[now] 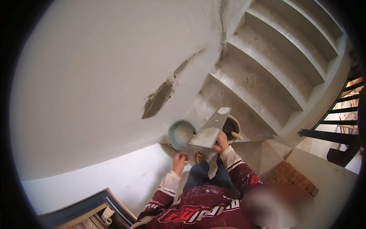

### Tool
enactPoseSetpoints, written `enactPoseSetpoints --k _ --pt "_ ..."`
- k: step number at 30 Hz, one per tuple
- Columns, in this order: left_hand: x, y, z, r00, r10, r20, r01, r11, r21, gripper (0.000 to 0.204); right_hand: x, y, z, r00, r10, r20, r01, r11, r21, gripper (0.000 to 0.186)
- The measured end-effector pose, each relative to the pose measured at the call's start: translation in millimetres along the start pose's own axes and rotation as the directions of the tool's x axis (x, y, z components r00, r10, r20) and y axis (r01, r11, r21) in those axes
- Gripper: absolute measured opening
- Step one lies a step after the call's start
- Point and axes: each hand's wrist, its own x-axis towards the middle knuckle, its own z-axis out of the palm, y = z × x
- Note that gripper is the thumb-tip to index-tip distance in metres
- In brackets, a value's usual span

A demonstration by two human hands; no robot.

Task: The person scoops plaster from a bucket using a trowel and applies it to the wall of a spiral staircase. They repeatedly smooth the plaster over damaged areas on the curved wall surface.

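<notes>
My right hand (221,142) is closed on a long, flat plastering float (207,138). The board tilts away from me, with pale smears of plaster on its face. Beside its left edge stands a green bucket (181,134) with cloudy liquid inside. Partly hidden behind the float is a second bucket (237,123), from which a pale handle (236,136) sticks out over the rim. My left hand (180,163) hovers just below the green bucket, its fingers curled and slightly blurred. Whatever those fingers may hold is hidden.
Curved concrete steps (263,76) climb at the right, bordered by a dark railing (328,135). The pale wall (95,95) on the left has a rough, dark grey patch (158,100). Stacked bricks (291,177) lie at lower right. A framed opening (87,213) shows at lower left.
</notes>
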Motion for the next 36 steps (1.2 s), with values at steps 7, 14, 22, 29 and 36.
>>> enactPoseSetpoints --k 7,14,22,29,36 --pt "26 -8 108 0.711 0.062 0.7 0.529 0.609 -0.591 0.044 -10 -20 -55 0.97 0.144 0.194 -0.114 0.981 -0.158 0.024" --pt "38 -43 105 0.795 0.278 0.54 0.017 0.878 -0.477 0.054 -4 -6 -78 0.968 0.238 0.078 -0.16 0.827 -0.539 0.025" --pt "80 -59 114 0.875 0.07 0.48 0.457 0.211 -0.864 0.046 106 -46 -187 0.992 -0.044 -0.121 -0.119 0.047 -0.992 0.056" --pt "146 -97 125 0.825 0.33 0.459 0.439 0.139 -0.888 0.051 231 -30 -213 0.931 -0.056 0.36 0.183 -0.783 -0.595 0.081" --pt "189 -207 52 0.902 0.103 0.418 0.414 0.063 -0.908 0.058 208 -36 -184 0.882 0.326 0.34 0.456 -0.773 -0.441 0.03"
